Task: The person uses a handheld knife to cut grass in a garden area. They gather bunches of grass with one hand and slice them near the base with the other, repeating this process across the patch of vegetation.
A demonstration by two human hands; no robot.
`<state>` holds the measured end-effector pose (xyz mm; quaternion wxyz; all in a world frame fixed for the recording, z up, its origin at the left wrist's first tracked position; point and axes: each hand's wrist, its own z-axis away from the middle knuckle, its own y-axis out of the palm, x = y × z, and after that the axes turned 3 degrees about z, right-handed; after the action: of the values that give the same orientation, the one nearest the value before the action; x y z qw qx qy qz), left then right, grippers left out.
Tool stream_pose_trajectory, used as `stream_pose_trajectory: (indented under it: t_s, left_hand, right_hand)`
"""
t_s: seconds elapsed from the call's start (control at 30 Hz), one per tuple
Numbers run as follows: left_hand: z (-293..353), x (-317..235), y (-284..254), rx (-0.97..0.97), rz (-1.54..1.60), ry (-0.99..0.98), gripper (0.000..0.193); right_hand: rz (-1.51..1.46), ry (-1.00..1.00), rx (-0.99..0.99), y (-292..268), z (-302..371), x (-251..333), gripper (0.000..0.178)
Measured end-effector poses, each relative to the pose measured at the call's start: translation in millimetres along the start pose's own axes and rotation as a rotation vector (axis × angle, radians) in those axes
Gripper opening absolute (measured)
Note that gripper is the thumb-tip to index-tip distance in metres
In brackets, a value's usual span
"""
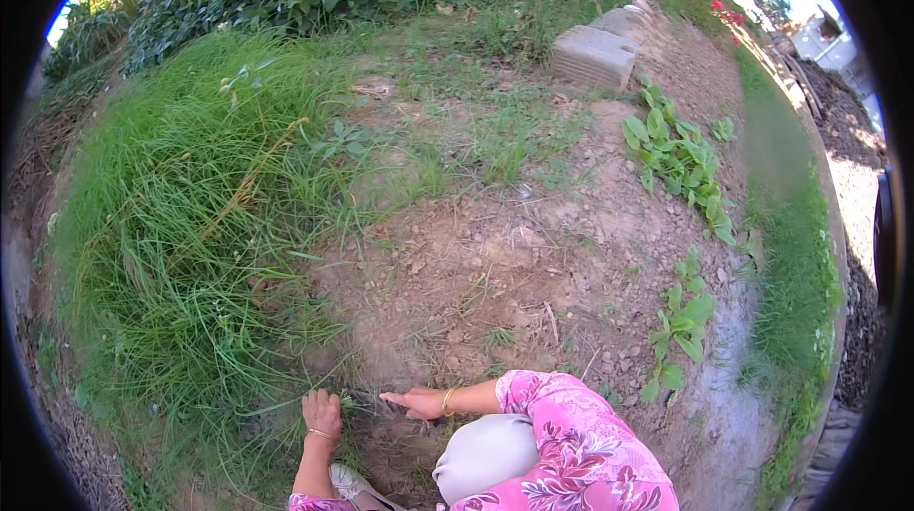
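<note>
Left hand (322,413) curled by the tall grass (181,235), right hand (416,403) reaching leftward (can't tell what either's gripping); soil (447,278)'s mostly bare, plenty of grass apparently left.

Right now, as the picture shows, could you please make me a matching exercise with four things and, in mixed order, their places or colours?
1. left hand
2. block
3. flowers
4. right sleeve

A. red, at upper right
B. pink, patterned
C. beside the long grass
D. pale, with ridged front

Pairs: 1-C, 2-D, 3-A, 4-B
</note>
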<state>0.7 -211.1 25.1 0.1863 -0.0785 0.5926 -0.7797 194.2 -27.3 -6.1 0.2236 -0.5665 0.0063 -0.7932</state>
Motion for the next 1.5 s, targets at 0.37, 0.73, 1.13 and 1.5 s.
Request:
stream_pose_trajectory:
  t_s: [0.37,0.73,1.13,1.5]
  left_hand:
    - [-9,21,13,0.302,-0.136,-0.291,0.030]
    - [-15,39,16,0.485,-0.070,-0.317,0.015]
    - [9,38,75,-0.002,0.682,-1.009,0.033]
    - [27,10,73,-0.007,0.684,-0.993,0.032]
  right_hand:
    - [0.062,0.099,-0.026,-16,14,10,0.073]
    - [0.053,0.134,-0.065,-21,26,-15,0.060]
    - [0.000,0.088,-0.144,-14,16,-32,0.061]
    - [0.276,0.002,0.218,-71,-70,29,0.071]
